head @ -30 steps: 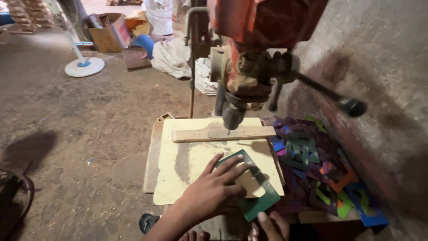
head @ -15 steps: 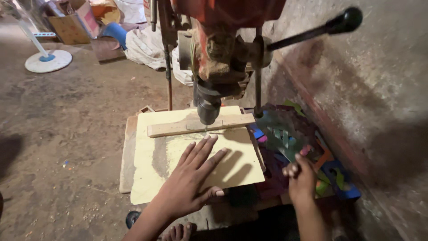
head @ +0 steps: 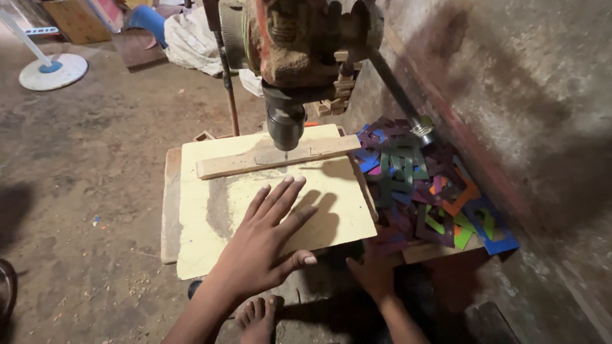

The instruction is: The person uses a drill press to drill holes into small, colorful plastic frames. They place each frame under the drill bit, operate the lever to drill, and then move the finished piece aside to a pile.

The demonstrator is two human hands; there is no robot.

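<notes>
Bare foot: seen at the bottom edge, on the dusty floor between the two forearms.
Left hand: laid flat, palm down, fingers spread wide on the pale yellow board; nothing is gripped.
Right hand: held low in shadow at the board's near right corner; whether it is open or closed on anything cannot be told.
Pale yellow board: set on the drill table, its long axis running away from the person; drilling dust is strewn over its left half.
Wooden strip: laid across the board's far end, long axis left to right, straight ahead of the left fingertips and apart from them; the left hand is the nearer one.
Drill chuck: hung directly over the strip's middle; the bit's tip is too small to judge for contact.
Coloured cut-out shapes: heaped right of the board, against the wall, near the right hand.
Feed lever: angled down toward the heap; its upper end is hidden by the drill head.
</notes>
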